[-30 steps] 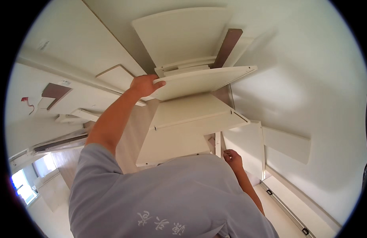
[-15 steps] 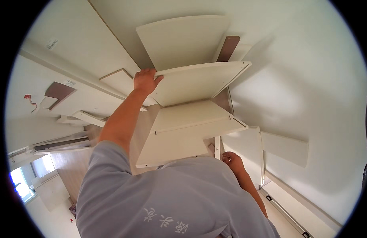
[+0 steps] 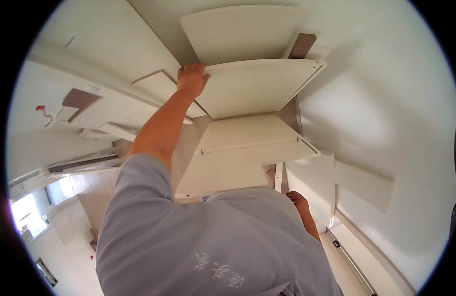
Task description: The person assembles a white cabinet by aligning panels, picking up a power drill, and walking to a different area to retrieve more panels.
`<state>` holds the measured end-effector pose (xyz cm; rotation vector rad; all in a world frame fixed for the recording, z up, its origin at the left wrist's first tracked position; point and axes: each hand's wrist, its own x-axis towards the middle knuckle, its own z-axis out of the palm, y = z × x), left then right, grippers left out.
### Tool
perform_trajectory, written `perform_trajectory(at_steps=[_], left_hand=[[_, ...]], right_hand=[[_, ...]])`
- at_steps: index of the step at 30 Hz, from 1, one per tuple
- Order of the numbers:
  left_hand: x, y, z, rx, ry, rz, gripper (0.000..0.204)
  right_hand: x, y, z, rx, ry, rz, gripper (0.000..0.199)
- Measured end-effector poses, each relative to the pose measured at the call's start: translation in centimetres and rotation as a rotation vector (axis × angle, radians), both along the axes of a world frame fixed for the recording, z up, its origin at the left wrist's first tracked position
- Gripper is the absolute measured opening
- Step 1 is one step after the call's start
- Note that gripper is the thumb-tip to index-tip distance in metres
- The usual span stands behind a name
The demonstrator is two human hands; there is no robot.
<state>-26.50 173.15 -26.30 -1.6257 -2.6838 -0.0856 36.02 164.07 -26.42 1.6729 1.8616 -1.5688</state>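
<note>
Head view: left hand (image 3: 192, 80) clamped on white panel (image 3: 260, 86) at its upper left corner, thumb on near face, fingers over the edge. Panel stands tilted, stretching right from those fingers. Rear white board (image 3: 238, 32) beyond them; brown strip (image 3: 303, 46) beyond and well to their right. Notched white board (image 3: 220, 175) nearer the body, below left fingers. Right hand (image 3: 300, 201) beside torso, fingers curled; can't tell if gripping anything. Narrow white strip (image 3: 278, 176) just left of right fingers.
</note>
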Motion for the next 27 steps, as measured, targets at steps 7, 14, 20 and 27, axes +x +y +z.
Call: perform_trajectory(at_steps=[7, 14, 20, 27], left_hand=[[-0.2, 0.7, -0.7, -0.020, 0.040, 0.032, 0.046], [7.5, -4.5, -6.3, 0.098, -0.463, -0.419, 0.046], [16.6, -12.3, -16.5, -0.650, -0.771, 0.079, 0.069], [16.6, -11.5, -13.8, -0.813, -0.609, -0.108, 0.063]], right_hand=[[-0.1, 0.0, -0.2, 0.020, -0.004, -0.014, 0.026], [0.1, -0.9, -0.1, 0.005, -0.084, -0.032, 0.027], [1.7, -2.1, 0.2, -0.051, -0.142, -0.033, 0.028], [2.2, -2.2, 2.9, -0.088, -0.209, -0.056, 0.028]])
